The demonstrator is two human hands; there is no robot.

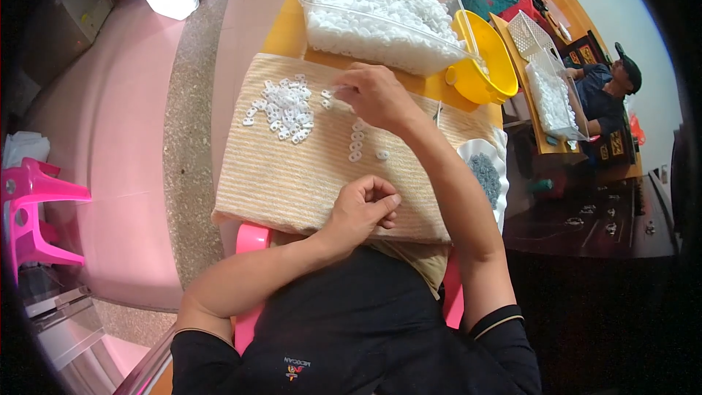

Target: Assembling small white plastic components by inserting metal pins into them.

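Note:
My right hand reaches over the striped cloth, its fingers pinched together beside a few small white plastic pieces. Whatever is between those fingertips is too small to make out. A pile of white pieces with holes lies to the left of that hand. Below it, several round white pieces form a short column, with a single white piece to their right. My left hand rests near the cloth's front edge, fingers curled and thumb against the forefinger; its contents are hidden.
A large clear bin of white pieces stands at the back, beside a yellow basket. On the right are a pointed metal tool and a white dish of small grey parts. Another person sits far right; a pink stool stands left.

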